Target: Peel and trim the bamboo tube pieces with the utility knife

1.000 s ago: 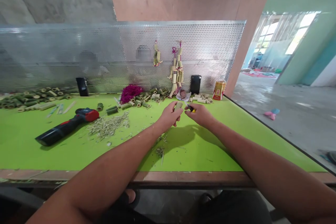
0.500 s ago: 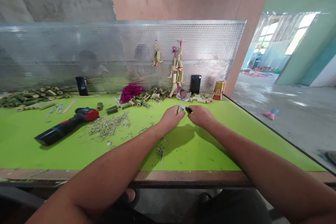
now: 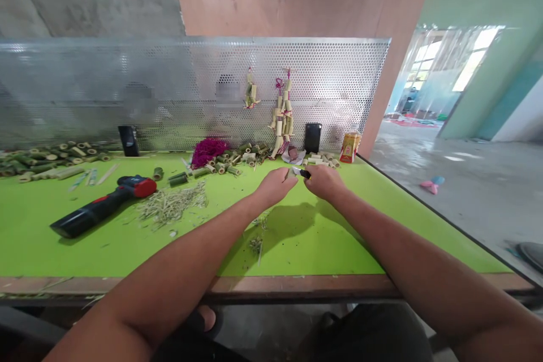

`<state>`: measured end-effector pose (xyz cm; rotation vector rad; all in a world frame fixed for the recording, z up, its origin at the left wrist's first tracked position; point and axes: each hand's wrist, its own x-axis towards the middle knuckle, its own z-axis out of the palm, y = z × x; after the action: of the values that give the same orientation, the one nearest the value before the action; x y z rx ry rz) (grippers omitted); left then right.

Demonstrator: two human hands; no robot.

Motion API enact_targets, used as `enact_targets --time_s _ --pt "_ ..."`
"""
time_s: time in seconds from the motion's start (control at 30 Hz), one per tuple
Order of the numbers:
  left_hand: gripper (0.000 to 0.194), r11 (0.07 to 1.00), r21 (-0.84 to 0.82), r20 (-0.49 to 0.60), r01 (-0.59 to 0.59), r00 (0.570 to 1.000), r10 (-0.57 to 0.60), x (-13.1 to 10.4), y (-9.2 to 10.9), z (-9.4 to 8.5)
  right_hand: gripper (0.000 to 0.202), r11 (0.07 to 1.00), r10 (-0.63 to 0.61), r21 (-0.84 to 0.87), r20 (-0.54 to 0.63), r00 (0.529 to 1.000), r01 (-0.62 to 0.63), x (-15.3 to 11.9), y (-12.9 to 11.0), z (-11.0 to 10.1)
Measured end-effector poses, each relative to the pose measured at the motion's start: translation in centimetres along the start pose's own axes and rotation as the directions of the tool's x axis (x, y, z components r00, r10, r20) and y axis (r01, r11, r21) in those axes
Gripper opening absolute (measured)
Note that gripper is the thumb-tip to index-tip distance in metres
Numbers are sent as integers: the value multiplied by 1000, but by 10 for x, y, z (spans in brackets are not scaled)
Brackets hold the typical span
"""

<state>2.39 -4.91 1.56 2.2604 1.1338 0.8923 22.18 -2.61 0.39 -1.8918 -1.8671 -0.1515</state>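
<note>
Above the green tabletop [image 3: 331,249], both my hands meet near the middle of the head view. My left hand [image 3: 274,185] is closed on a short piece of bamboo [image 3: 291,174], mostly hidden by the fingers. Wrapped round a black and yellow utility knife [image 3: 304,173], my right hand [image 3: 326,182] holds its blade pointing left against or very near the bamboo; exact contact is too small to tell. Below the left forearm lie small shavings [image 3: 256,244].
At left lie a cordless power tool [image 3: 106,203], a heap of shavings [image 3: 173,203] and cut bamboo pieces [image 3: 51,157]. Purple string [image 3: 209,153], strung bamboo figures [image 3: 282,119], a black phone [image 3: 313,138] and a yellow-red bottle [image 3: 350,146] stand toward the back panel [image 3: 182,85].
The whole view has shifted slightly, with the scene sliding a little left. My hands stay together, and the knife blade shows at a slightly different angle over the bamboo.
</note>
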Motion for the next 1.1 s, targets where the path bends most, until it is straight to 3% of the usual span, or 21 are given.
enact_targets --time_s 0.03,0.07,0.1,0.17,0.23,0.33,0.43,0.57,0.73,0.9,1.0,1.1 --pt "23 996 -76 128 -46 990 55 -6 4 -1 23 998 67 8 -5 998 -67 5 14 -4" --pt "26 982 -159 281 -97 949 140 -12 7 -2 24 994 113 8 -13 994 -113 10 28 -8" --pt "30 969 -227 343 -102 922 178 -17 9 -2 27 988 153 5 -30 988 -153 14 42 -12" --pt "36 942 -334 283 -17 952 118 -21 8 -1 28 972 235 37 -138 962 -232 20 62 -18" --pt "42 890 -450 238 72 970 43 -19 3 -2 28 971 231 103 -211 950 -214 20 62 -17" --pt "43 748 -660 172 70 983 60 -11 -9 -3 22 980 72 193 -135 988 -45 13 34 -6" --pt "41 641 -765 161 60 982 101 -8 -15 -3 18 946 -78 304 -113 991 109 2 6 5" --pt "42 584 -807 179 82 978 111 -9 -14 1 19 888 -100 438 -116 988 141 -8 -3 7" --pt "46 603 -796 148 52 983 111 -7 -18 5 20 710 -46 703 -5 999 36 -19 -12 -2" --pt "46 668 -744 74 -11 992 100 -2 -22 11 23 482 -119 876 65 991 0 -29 -27 -8" --pt "47 750 -658 -1 -62 997 82 0 -24 12 25 372 -158 928 39 987 23 -31 -26 -6" --pt "46 887 -436 -103 -150 988 116 2 -27 10 32 337 -210 940 32 977 42 -30 -23 -1"
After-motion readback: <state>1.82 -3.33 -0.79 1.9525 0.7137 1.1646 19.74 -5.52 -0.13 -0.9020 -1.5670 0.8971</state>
